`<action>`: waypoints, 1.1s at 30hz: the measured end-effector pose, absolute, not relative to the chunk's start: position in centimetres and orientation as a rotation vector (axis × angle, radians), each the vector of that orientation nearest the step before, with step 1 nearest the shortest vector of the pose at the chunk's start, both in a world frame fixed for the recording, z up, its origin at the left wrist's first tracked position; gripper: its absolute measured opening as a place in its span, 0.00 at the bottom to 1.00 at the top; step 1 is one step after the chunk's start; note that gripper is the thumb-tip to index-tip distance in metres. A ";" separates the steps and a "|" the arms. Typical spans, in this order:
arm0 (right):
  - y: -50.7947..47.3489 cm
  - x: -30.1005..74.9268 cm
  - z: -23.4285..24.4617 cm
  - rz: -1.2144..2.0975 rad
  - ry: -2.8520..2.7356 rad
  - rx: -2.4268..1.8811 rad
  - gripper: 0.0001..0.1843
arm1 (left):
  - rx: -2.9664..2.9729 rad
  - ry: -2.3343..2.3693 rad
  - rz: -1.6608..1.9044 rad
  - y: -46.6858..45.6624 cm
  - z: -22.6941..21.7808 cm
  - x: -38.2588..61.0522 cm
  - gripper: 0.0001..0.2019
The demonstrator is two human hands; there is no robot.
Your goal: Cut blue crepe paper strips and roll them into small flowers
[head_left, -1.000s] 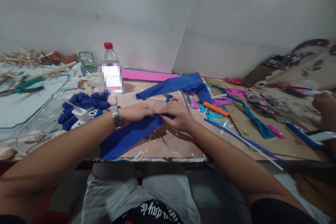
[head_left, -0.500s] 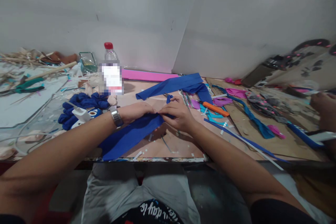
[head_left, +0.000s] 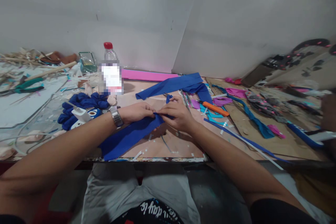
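Note:
A wide blue fabric strip (head_left: 131,133) slants from the table's front edge up to my two hands, which meet over the middle of the table. My left hand (head_left: 136,112), with a metal watch on its wrist, pinches the strip's upper edge between thumb and fingers. Right beside it, my right hand (head_left: 177,113) grips the bunched far end, and a little blue cloth pokes out above its fingers. Behind them another folded blue strip (head_left: 173,85) lies flat. My fingertips partly hide the gathered cloth.
Left of my hands are blue cloth rosettes (head_left: 84,103), a white-and-blue glue gun (head_left: 81,116) and a bottle (head_left: 110,56). Green-handled pliers (head_left: 30,84) lie further left. An orange cutter (head_left: 215,109) and cloth scraps lie to the right. Another person's hand (head_left: 328,110) is at the right edge.
My left fingers have shifted slightly on the strip's edge, while my right hand stays nearly in place. The other person's hand at the right edge has moved and is blurred.

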State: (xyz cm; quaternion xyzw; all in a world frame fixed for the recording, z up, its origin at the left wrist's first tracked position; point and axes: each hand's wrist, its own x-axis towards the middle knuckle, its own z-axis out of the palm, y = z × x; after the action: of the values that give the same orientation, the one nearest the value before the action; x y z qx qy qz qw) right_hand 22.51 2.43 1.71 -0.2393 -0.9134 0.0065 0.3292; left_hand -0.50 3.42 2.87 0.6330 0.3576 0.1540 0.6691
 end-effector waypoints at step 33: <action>2.4 22.1 1.0 0.271 -2.338 -0.865 0.04 | 2.660 1.105 0.365 1.9 3.3 0.6 0.17</action>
State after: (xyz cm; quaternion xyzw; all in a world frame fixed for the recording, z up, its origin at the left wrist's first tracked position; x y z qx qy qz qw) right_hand 22.13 2.44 0.95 -0.3278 -0.8859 0.1027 0.3116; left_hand 0.62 1.93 3.25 0.9097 0.3779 0.1247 0.1188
